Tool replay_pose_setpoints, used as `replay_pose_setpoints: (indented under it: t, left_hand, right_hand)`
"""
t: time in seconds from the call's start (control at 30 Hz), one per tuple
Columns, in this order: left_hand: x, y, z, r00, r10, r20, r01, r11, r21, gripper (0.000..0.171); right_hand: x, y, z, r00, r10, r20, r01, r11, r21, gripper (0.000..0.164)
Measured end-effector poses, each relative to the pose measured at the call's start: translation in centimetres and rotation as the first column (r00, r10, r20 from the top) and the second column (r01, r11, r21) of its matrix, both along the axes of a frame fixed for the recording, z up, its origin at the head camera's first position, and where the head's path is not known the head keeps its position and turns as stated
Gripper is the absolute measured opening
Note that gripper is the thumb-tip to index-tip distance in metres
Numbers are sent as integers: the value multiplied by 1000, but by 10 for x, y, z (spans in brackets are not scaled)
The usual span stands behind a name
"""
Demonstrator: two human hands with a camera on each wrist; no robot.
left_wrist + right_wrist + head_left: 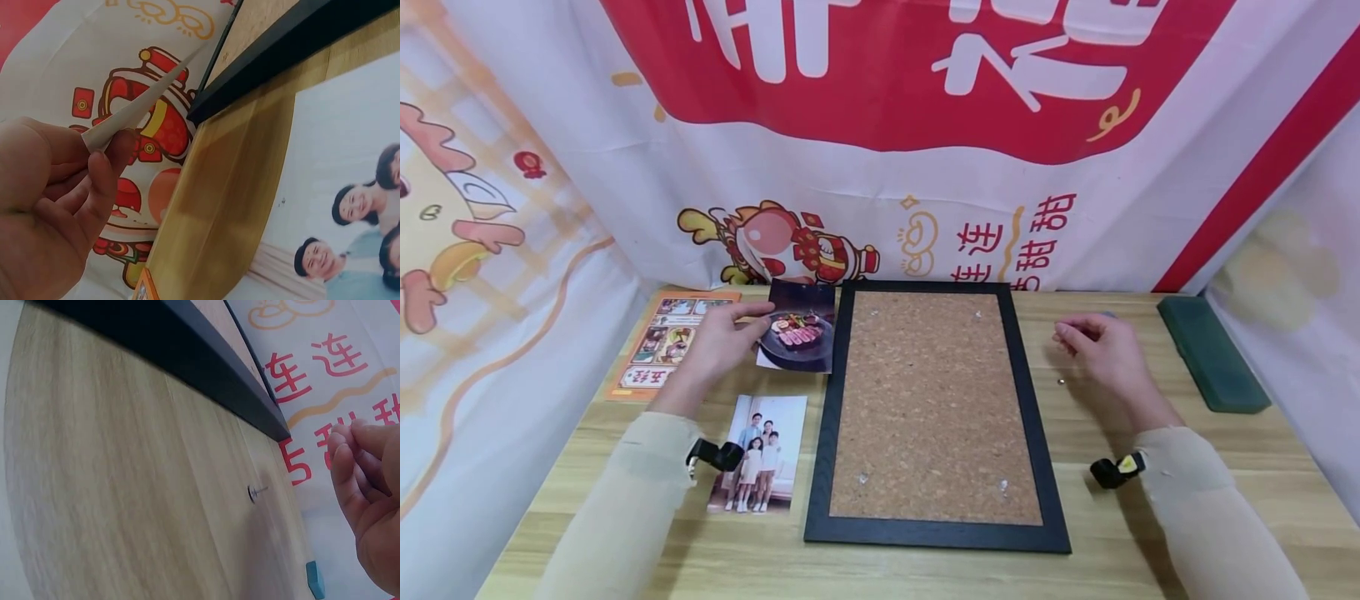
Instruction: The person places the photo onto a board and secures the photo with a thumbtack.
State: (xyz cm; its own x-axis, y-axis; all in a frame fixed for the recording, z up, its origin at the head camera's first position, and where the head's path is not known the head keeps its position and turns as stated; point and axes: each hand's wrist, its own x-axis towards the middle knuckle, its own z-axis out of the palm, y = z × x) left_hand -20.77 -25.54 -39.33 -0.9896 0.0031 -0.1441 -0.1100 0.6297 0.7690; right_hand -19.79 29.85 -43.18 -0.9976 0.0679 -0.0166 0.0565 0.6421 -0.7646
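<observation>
My left hand (724, 346) pinches the left edge of a photo of a plate of food (797, 333), between thumb and fingers. In the left wrist view the photo (134, 112) shows nearly edge-on, raised and tilted. Its right side meets the left rim of a black-framed corkboard (932, 400) in the head view. A family photo (760, 458) lies below the left hand. Right of the board, my right hand (1108, 354) is raised with fingers curled and thumb near the fingertips; nothing shows between them. Below it a thumbtack (253, 494) lies point up on the table.
Small shiny pieces sit near the cork's corners. An orange printed card (643, 354) lies behind the left hand. At the far right is a green case (1213, 354). A small blue thing (1108, 314) is partly hidden behind the right hand. A printed cloth (880, 208) hangs behind the table.
</observation>
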Motion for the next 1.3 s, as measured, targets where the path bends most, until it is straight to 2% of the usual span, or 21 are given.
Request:
replay_pose_setpoints:
  t: [0.13, 0.33, 0.57, 0.8, 0.87, 1.1, 1.3]
  left_hand:
    - [-3, 8, -1, 1000, -15, 18, 15, 1000, 23, 43]
    - [-8, 23, -5, 999, -43, -10, 43, 996, 74, 41]
    - [-14, 46, -10, 995, -93, 20, 90, 986, 142, 43]
    - [-20, 69, -13, 992, -123, -33, 127, 970, 205, 38]
    - [-21, 74, -13, 991, -124, -50, 132, 970, 205, 35]
    - [-21, 87, -13, 993, -101, -64, 108, 986, 123, 30]
    - [-21, 93, -16, 992, -112, -61, 120, 983, 140, 29]
  right_hand:
    - [-3, -3, 0, 998, 47, -29, -47, 999, 8, 36]
    - [-7, -12, 1, 993, 99, -61, -100, 995, -10, 34]
    - [-10, -24, 4, 984, 137, -110, -143, 988, -52, 30]
    - [-16, -36, 8, 980, 170, -104, -176, 983, -48, 28]
    - [-18, -41, 8, 978, 178, -109, -185, 981, -58, 27]
    - [-24, -53, 5, 978, 188, -87, -195, 978, -78, 28]
    - [-27, -60, 2, 975, 202, -90, -211, 973, -98, 25]
